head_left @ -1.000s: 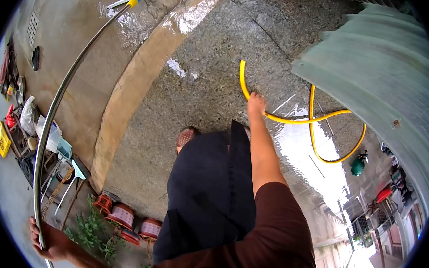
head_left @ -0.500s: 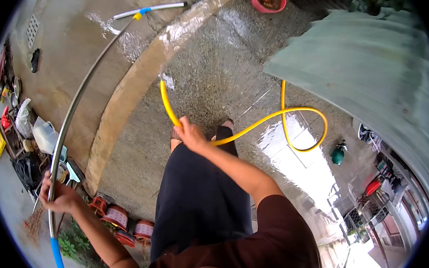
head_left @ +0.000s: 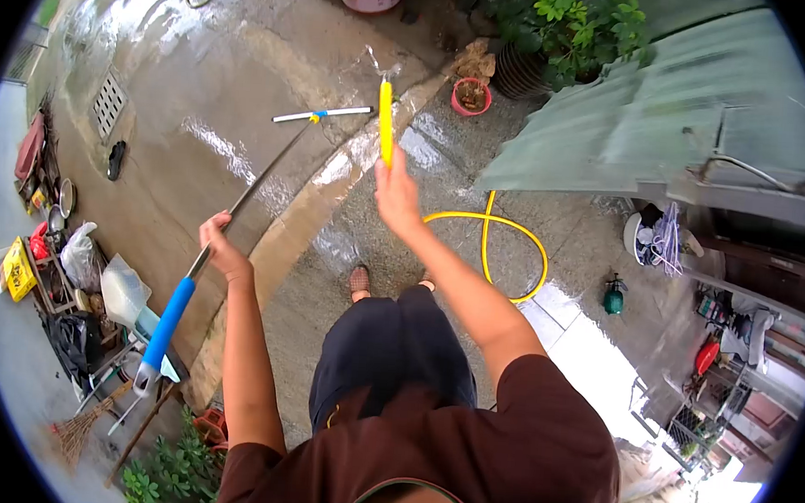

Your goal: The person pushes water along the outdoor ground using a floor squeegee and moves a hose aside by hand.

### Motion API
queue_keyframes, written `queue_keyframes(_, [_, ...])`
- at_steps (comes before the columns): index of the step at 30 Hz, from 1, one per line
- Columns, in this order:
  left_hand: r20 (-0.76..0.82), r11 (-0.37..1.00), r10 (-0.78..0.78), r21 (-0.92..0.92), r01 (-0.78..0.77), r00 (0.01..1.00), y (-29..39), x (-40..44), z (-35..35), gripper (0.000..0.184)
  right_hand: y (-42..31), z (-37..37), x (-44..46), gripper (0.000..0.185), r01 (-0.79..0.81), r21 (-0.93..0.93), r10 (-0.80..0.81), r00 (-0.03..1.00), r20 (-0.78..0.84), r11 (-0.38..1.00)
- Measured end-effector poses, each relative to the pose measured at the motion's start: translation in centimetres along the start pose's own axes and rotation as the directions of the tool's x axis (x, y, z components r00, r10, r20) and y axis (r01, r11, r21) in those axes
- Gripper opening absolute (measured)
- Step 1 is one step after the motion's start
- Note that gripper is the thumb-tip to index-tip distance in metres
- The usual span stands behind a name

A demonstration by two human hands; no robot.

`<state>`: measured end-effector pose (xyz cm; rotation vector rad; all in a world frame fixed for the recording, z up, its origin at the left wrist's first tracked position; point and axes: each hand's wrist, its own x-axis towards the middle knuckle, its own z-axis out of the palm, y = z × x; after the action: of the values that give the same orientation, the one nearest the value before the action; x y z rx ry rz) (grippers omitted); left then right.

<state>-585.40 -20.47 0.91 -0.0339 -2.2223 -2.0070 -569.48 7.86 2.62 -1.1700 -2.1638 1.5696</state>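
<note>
My left hand (head_left: 223,243) is closed around the metal pole of a floor squeegee (head_left: 259,185), just above its blue grip. The squeegee's white and black blade lies on the wet concrete ahead. In my right hand (head_left: 397,194) is a yellow hose (head_left: 386,121), gripped near its end and pointing forward. Water comes out of the hose tip and falls near the pale concrete strip (head_left: 319,188). Behind my right hand the hose loops over the ground.
Potted plants (head_left: 472,96) stand ahead beside a green corrugated sheet (head_left: 669,111) on the right. A green spray bottle (head_left: 614,297) sits on the ground at right. Cluttered shelves (head_left: 55,276) and a twig broom (head_left: 83,426) line the left. A drain grate (head_left: 109,104) lies far left.
My right hand has moved forward with the hose, whose tip now reaches farther out. My left hand has come forward and inward with the squeegee pole. The view has tilted up.
</note>
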Motion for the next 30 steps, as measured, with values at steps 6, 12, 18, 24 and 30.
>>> queue_keyframes(6, [0.205,0.999,0.019,0.040,-0.028,0.979,-0.4,2.9,-0.1,0.022,-1.8,-7.3,5.7,0.056,0.136,-0.169,-0.187,0.923,-0.335,0.976])
queue_keyframes(12, [0.241,0.998,0.066,0.005,-0.069,0.968,1.1,4.8,2.2,0.022,-8.3,-15.6,13.2,0.060,-0.019,-0.169,-0.039,0.943,-0.331,0.985])
queue_keyframes(18, [0.245,0.994,0.094,0.039,-0.107,0.965,4.1,5.7,4.8,0.021,-9.1,-20.7,23.0,0.053,-0.038,-0.172,-0.039,0.905,-0.424,0.984])
queue_keyframes(24, [0.217,0.999,-0.027,0.049,0.017,0.976,6.5,8.1,7.9,0.018,-11.6,-24.5,33.5,0.050,-0.216,-0.013,0.192,0.890,-0.413,0.976])
queue_keyframes(30, [0.194,0.989,-0.057,0.144,0.029,0.979,9.7,10.1,13.5,0.023,-10.2,-27.0,44.5,0.051,-0.284,-0.002,0.264,0.895,-0.360,0.959])
